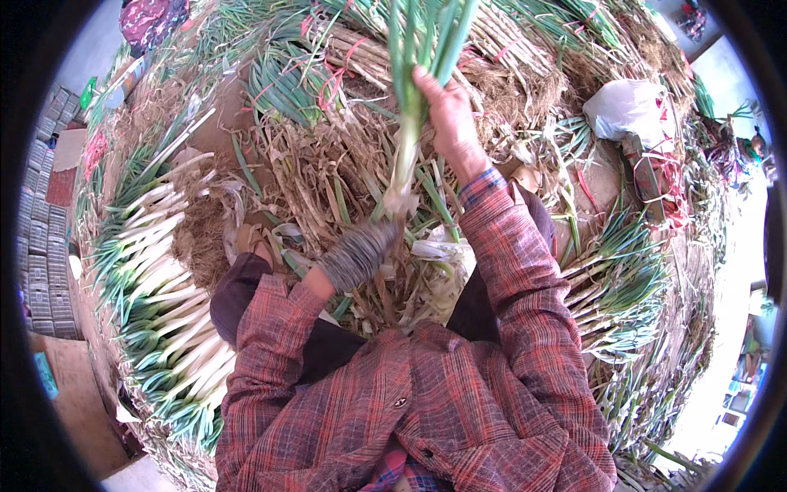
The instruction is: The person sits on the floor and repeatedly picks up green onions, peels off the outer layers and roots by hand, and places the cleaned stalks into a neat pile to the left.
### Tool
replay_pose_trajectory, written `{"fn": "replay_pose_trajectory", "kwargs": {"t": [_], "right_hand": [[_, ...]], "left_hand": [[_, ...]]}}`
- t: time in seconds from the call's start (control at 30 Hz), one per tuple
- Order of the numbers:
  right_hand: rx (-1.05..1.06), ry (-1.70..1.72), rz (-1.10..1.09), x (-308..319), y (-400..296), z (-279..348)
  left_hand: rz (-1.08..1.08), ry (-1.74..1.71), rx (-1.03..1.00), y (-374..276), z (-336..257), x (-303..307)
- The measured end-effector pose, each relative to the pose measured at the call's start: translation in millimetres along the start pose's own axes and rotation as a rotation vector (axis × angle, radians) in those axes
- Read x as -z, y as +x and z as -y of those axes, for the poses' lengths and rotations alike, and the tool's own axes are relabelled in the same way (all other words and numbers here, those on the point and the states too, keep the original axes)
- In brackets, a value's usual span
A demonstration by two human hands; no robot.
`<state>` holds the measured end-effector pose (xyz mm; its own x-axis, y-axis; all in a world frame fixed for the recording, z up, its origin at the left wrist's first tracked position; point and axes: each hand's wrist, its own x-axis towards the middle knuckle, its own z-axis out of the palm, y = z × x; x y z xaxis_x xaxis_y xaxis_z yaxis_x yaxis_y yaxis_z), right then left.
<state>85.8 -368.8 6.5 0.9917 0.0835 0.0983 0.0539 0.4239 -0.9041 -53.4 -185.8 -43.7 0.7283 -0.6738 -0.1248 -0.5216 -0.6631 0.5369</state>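
Note:
My bare right hand [449, 114] grips a green onion [406, 150] by its green leaves, with the pale shank hanging down towards me. At the root end is my left hand [359, 255], in a grey knitted glove; it is blurred, and its fingers cannot be made out clearly. Dry brown leaves and peeled skins [326, 178] are heaped beneath both hands. To the left, a long row of clean white-stemmed green onions [178, 307] lies side by side with the roots towards me. Unpeeled green onions [615, 289] lie in a loose pile at the right.
Bundles of green onions tied with red string [363, 55] lie beyond my hands. A white plastic bag [627, 111] and a clump of red string [667, 190] are at the upper right. My sandalled foot [255, 240] is beside the row. Stacked grey crates [40, 246] stand far left.

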Motion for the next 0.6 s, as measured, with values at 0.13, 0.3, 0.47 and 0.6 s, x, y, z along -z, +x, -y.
{"fn": "replay_pose_trajectory", "kwargs": {"t": [0.13, 0.3, 0.47, 0.6], "right_hand": [[0.214, 0.081, -0.029, 22, 16, 14], [0.161, 0.052, 0.059, -2, -5, 9], [-0.006, 0.193, 0.183, -16, -12, -6], [-0.060, 0.244, 0.266, -26, -20, -15]], "left_hand": [[0.737, 0.229, -0.011, -31, 51, -68], [-0.133, -0.078, 0.339, -13, 77, -2], [-0.802, -0.822, 0.098, 13, 47, 40], [-0.754, -1.002, -0.090, 32, 28, 27]]}}
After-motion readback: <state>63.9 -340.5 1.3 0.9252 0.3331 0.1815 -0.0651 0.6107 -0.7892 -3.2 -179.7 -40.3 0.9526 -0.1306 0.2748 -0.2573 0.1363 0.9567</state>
